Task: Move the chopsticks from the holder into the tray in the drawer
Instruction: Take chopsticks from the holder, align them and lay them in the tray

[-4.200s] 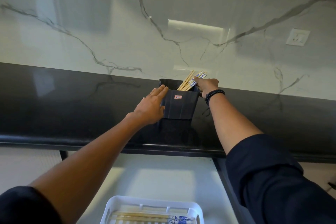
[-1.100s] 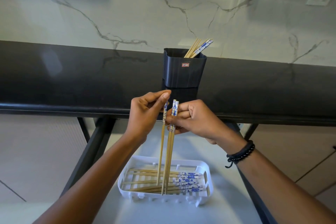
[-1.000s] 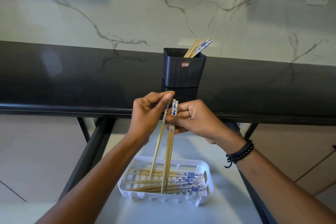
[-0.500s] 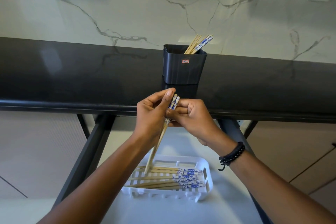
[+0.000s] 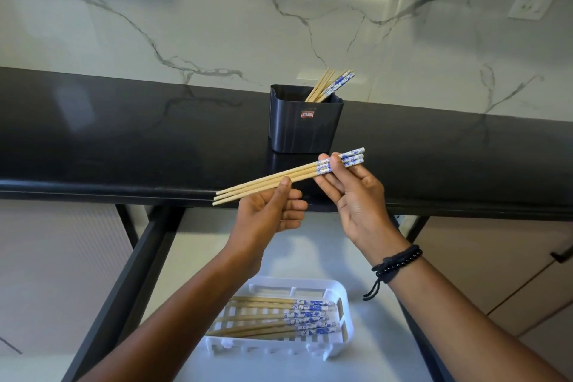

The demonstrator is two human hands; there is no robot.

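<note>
Both hands pinch three chopsticks, held nearly level over the bench edge: the left hand grasps the plain shafts, the right hand the blue-patterned ends. More chopsticks stand in the black holder; others lie in the white tray in the drawer.

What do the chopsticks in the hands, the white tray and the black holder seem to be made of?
The held chopsticks: probably bamboo or wood, pale tan matte shafts, blue-and-white patterned tops.
The tray: likely plastic, uniformly white, moulded slots.
The holder: apparently plastic, smooth black walls with faint sheen.
</note>
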